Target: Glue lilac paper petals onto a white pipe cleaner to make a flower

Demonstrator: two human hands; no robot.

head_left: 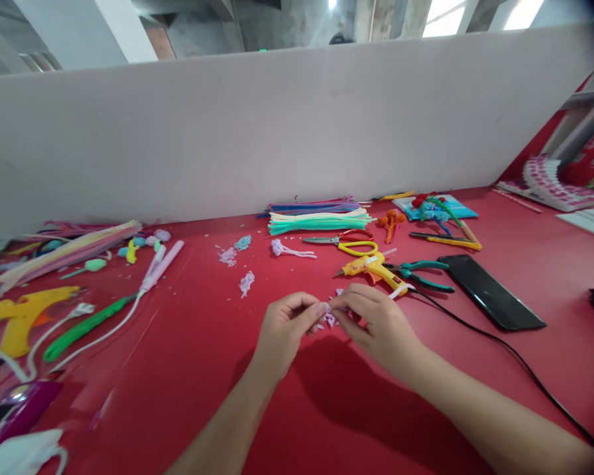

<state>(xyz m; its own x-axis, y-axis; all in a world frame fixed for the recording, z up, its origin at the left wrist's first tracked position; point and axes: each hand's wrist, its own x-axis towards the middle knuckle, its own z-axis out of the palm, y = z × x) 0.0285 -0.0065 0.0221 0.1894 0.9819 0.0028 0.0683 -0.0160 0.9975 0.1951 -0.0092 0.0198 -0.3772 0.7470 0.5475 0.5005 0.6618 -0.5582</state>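
My left hand (288, 324) and my right hand (376, 324) meet fingertip to fingertip over the red table. Between the pinched thumbs and forefingers shows a tiny lilac piece (327, 306), seemingly cut pipe cleaner; the fingers largely hide it. Loose lilac clippings (330, 320) lie just beneath and behind the fingertips. A lilac pipe-cleaner flower (278, 247) with a thin stem rests farther back. Left of it are more lilac clippings (247, 284) and a small blue pile (242, 243). Yellow-and-red-handled scissors (357, 246) and a yellow glue gun (371, 265) lie beyond my right hand.
Pipe-cleaner bundles (319, 221) lie along the white partition (257, 138). Teal pliers (426, 266) and a black phone (492, 291) are on the right, with a black cord (499, 340). At left sit another glue gun (30, 313), a green-handled tool (86, 328) and a pink-white styling iron (161, 267).
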